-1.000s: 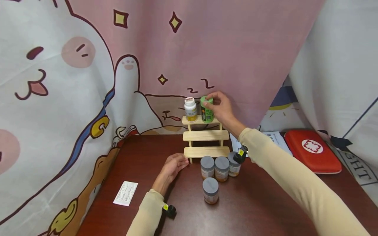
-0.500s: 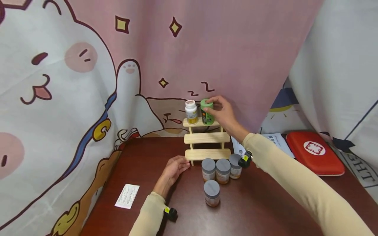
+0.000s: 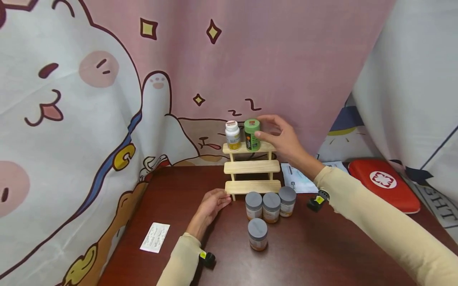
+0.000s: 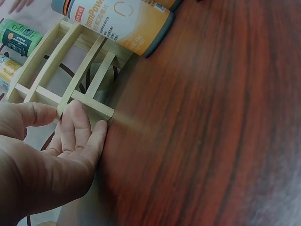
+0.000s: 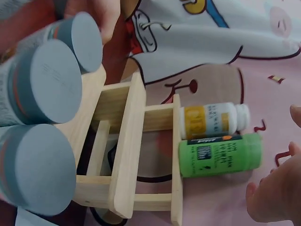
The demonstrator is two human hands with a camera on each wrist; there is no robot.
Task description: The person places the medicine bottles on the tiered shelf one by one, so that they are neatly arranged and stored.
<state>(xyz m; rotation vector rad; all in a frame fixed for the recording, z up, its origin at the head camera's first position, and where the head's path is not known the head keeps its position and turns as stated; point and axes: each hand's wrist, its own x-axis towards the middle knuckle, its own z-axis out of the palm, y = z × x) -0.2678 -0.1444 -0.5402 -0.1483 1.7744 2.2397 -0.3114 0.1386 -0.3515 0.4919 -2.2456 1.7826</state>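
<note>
On the top step of a small three-step wooden display stand (image 3: 252,186) stand a white bottle (image 3: 233,136) with a yellow label and, to its right, a green bottle (image 3: 252,136). My right hand (image 3: 284,140) is just right of the green bottle, thumb and fingers spread around air. The right wrist view shows a gap between those fingers and the green bottle (image 5: 221,154). My left hand (image 3: 211,204) holds the left end of the lowest step, thumb and fingertips against the wood (image 4: 87,106). Several grey-lidded jars (image 3: 257,234) stand before the stand.
A white printed slip (image 3: 155,237) lies on the dark wooden table (image 3: 171,186) at left. Behind my right forearm are a pale printed packet (image 3: 298,180) and a red case (image 3: 383,184) with a white emblem. A patterned curtain (image 3: 286,59) hangs close behind the stand.
My right hand has let go of the green bottle and drawn back to the right, leaving it upright on the top step. My left hand stays at the stand.
</note>
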